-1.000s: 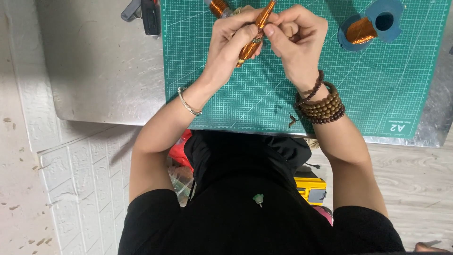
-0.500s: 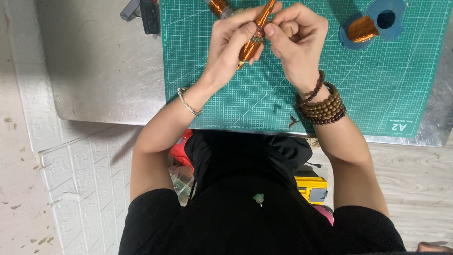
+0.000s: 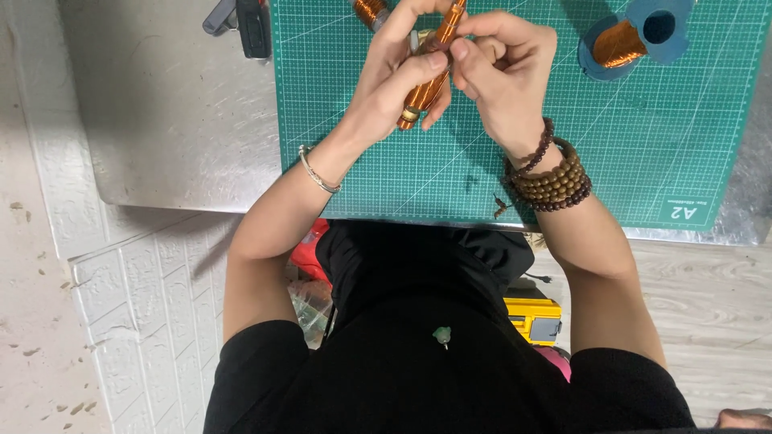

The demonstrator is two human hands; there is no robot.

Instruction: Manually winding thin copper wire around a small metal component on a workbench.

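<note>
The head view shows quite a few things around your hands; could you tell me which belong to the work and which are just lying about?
In use:
copper-wound rod, held by left hand and right hand
green cutting mat

Lying about:
blue spool of copper wire
small copper coil
dark tool on the metal tabletop
yellow box below

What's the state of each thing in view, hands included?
left hand: closed around the copper-wound rod, thumb on it
right hand: fingertips pinching near the rod's upper part
copper-wound rod: held tilted above the mat, off the surface
blue spool of copper wire: lying on the mat, untouched
green cutting mat: flat on the metal table
metal table: bare, scuffed
</note>
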